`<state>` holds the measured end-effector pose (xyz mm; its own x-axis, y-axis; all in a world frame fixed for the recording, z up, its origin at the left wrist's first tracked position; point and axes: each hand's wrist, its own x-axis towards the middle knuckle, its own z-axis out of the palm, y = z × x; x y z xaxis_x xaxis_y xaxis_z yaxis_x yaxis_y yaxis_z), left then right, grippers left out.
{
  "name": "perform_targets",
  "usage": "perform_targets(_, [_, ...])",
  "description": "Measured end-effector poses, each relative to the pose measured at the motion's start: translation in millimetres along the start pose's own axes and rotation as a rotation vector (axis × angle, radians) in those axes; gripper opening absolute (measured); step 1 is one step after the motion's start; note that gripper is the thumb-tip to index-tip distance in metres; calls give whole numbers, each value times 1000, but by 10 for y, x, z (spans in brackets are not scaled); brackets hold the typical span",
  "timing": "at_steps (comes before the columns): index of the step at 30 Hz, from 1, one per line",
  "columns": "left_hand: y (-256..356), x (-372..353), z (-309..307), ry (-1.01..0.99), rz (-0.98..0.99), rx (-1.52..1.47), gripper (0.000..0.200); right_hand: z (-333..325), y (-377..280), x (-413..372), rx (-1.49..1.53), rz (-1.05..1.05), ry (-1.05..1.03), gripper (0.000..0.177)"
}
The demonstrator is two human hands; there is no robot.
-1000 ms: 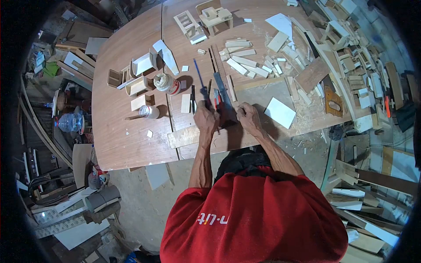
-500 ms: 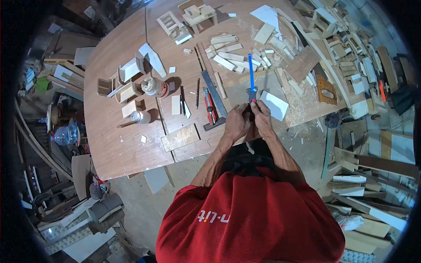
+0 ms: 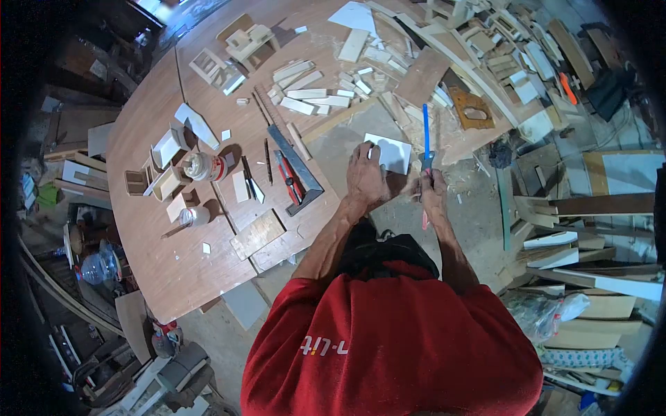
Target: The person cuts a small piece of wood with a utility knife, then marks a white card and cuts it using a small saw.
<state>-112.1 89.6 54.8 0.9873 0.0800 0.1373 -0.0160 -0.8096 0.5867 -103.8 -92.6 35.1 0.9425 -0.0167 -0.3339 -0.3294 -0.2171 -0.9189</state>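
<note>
My left hand (image 3: 365, 182) is at the table's near edge, its fingers curled over the left side of a small white board (image 3: 395, 154). Just right of it, my right hand (image 3: 431, 188) is closed around the handle of a small hacksaw (image 3: 426, 128). The saw's narrow blue blade points away from me, apart from the board. Part of the handle shows reddish below my fingers. My left fingertips are partly hidden.
Wood offcuts (image 3: 316, 93) lie beyond the board, and a wooden-handled saw (image 3: 473, 109) lies to the right. Left are a metal square (image 3: 298, 166), a red utility knife (image 3: 288, 177), a glue bottle (image 3: 208, 166), a glass jar (image 3: 195, 215) and miniature wooden furniture (image 3: 246, 38).
My hands were together at the hacksaw and have parted. The left has moved onto the white board, while the right holds the saw farther right. The view has turned and shifted.
</note>
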Motion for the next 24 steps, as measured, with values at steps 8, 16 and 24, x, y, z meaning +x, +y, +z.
perform_targets(8, [78, 84, 504, -160, 113, 183, 63, -340, 450, -312, -226, -190, -33, 45])
perform_targets(16, [184, 112, 508, -195, 23, 213, 66, -457, 571, -330, -288, -176, -57, 56])
perform_targets(24, [179, 162, 562, -208, 25, 324, 69, -444, 612, -315, -422, -315, -39, 60])
